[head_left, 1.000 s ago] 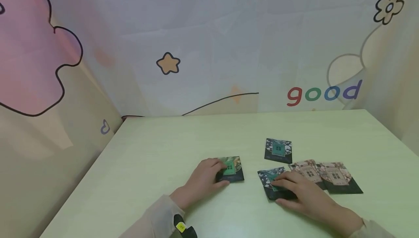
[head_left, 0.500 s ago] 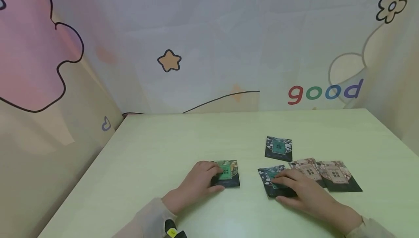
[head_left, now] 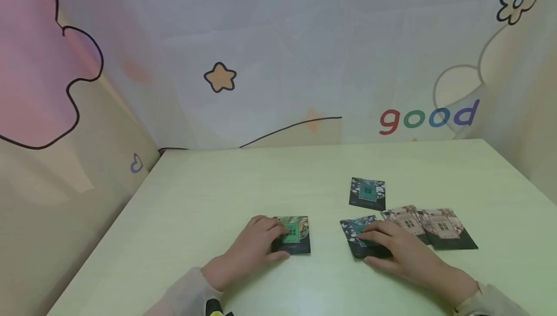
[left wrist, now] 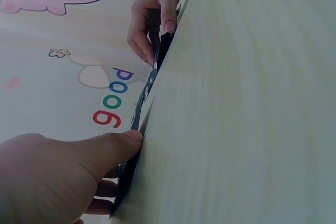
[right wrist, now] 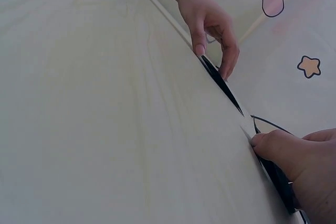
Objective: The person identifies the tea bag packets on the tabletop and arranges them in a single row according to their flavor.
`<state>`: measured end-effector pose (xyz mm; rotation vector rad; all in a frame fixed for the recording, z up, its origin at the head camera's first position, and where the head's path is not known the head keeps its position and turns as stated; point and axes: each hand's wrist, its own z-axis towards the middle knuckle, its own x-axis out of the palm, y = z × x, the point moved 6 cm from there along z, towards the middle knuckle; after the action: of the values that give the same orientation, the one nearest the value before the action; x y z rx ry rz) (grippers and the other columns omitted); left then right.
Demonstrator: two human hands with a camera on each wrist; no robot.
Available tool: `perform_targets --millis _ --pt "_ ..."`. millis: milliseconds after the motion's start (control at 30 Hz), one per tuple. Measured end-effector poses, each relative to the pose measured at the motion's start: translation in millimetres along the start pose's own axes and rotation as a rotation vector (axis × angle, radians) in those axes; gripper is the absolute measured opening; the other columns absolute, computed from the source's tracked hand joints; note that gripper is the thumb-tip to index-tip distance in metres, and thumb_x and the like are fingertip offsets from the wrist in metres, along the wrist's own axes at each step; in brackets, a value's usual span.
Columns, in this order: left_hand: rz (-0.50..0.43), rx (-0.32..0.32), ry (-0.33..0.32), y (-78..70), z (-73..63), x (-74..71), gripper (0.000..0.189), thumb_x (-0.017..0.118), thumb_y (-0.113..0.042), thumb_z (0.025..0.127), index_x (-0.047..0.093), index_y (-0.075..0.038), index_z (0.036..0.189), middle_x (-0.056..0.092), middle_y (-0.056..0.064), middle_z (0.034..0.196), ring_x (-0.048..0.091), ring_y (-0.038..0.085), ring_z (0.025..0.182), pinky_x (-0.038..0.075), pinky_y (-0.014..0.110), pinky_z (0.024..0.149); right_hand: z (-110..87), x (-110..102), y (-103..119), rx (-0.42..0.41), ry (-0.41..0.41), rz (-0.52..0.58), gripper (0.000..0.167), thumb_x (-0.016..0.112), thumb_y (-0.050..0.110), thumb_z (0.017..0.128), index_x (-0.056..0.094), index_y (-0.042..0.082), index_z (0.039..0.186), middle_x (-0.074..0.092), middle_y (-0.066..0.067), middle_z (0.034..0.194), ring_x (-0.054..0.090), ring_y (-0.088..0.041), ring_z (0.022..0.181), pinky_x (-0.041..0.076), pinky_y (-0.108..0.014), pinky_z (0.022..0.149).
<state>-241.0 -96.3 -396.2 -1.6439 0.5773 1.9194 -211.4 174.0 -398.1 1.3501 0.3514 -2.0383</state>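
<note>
My left hand (head_left: 250,243) holds a flat green-and-dark sachet (head_left: 301,243), fingers over its left part and thumb at its near edge. In the left wrist view that thumb (left wrist: 126,142) lies along the sachet's edge, with the other fingers beyond. To the right, my right hand (head_left: 404,253) grips a dark blue floral sachet (head_left: 350,234) with a teal label. The right wrist view has its thumb on the near edge of this sachet (right wrist: 275,179); the fingers are partly hidden. Both sachets lie low at the tabletop, apart from each other.
Another blue floral sachet (head_left: 367,193) lies farther back. Two pinkish sachets (head_left: 404,222) lie side by side right of the right hand, slightly overlapping. The pale table (head_left: 209,185) ends at a patterned curtain (head_left: 270,64) behind and at the sides.
My left hand has slid the green sachet to the left and slightly toward me, widening the gap between the two held sachets. The right hand and its sachet stay nearly in place.
</note>
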Motion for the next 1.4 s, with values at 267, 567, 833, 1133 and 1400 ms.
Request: perform_targets --millis 267,567,833,1133,1400 --pt "-0.027 0.001 0.022 1.6 -9.1 -3.5 0.049 0.068 -0.048 0.084 0.065 -0.015 0.120 0.064 -0.001 0.121 0.056 0.018 0.115 0.040 0.038 0.106 0.2 1.8 0.1 -0.008 -0.006 0.009 0.037 0.077 0.038 0.079 0.069 0.024 0.112 0.062 0.008 0.113 0.059 -0.014 0.102 0.055 -0.038 0.083" --pt "-0.076 -0.001 0.031 2.6 -15.6 -4.0 0.048 0.070 -0.045 0.083 0.065 -0.013 0.119 0.063 -0.001 0.121 0.056 0.017 0.113 0.044 0.038 0.103 -0.1 0.5 -0.6 0.000 0.006 0.016 0.037 0.077 0.037 0.079 0.069 0.023 0.113 0.062 0.009 0.114 0.059 -0.013 0.104 0.055 -0.038 0.084" --pt "-0.063 0.022 -0.027 3.5 -18.6 -5.9 0.047 0.070 -0.047 0.082 0.066 -0.016 0.117 0.064 -0.003 0.118 0.056 0.016 0.114 0.044 0.036 0.100 1.0 -1.3 -0.1 -0.001 0.008 0.000 0.038 0.078 0.036 0.078 0.070 0.022 0.112 0.062 0.009 0.114 0.060 -0.014 0.104 0.054 -0.039 0.084" --pt "-0.053 0.035 -0.040 3.3 -17.2 -3.5 0.046 0.071 -0.046 0.082 0.065 -0.016 0.117 0.064 -0.001 0.119 0.056 0.017 0.114 0.045 0.037 0.099 5.4 -0.6 2.6 0.021 0.058 -0.004 0.039 0.076 0.039 0.079 0.069 0.021 0.114 0.063 0.005 0.114 0.060 -0.015 0.105 0.054 -0.040 0.086" --pt "-0.037 0.042 -0.051 2.7 -17.6 -3.3 0.046 0.072 -0.045 0.082 0.063 -0.015 0.116 0.063 0.000 0.120 0.056 0.017 0.113 0.045 0.038 0.099 11.3 5.4 5.7 0.058 0.135 0.018 0.040 0.067 0.048 0.085 0.068 0.022 0.116 0.063 0.003 0.117 0.061 -0.018 0.107 0.054 -0.041 0.089"
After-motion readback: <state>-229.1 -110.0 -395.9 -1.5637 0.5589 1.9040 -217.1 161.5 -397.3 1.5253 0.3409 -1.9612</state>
